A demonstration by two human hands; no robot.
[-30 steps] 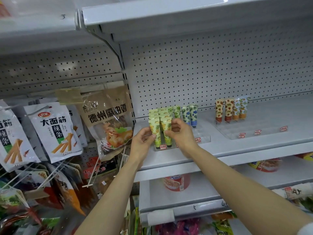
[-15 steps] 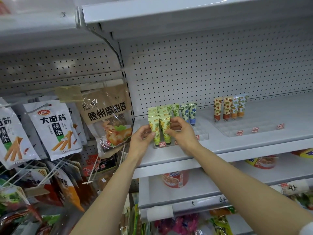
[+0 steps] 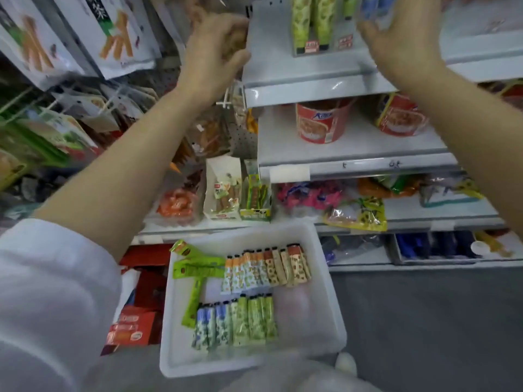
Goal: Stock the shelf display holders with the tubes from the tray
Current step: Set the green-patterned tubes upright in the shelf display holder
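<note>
While your left hand [image 3: 218,49] hangs loosely curled and empty, your right hand [image 3: 402,38] spreads open at one o'clock; the tray [image 3: 325,278] of tubes [image 3: 254,321] sits at six.

Bright even store light, heavy motion blur, wide-angle bending at edges.

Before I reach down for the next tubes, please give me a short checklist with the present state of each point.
1. Left hand holds nothing: ok, fingers loosely curled, nothing visible in them.
2. Right hand free: ok, fingers spread.
3. White tray within view below: ok.
4. Tubes left in tray: ok, an orange-patterned row and a blue and green row.
5. Green tubes upright in the shelf holder: ok.
6. Free slots in holder: cannot tell, cut off by the frame.
</note>
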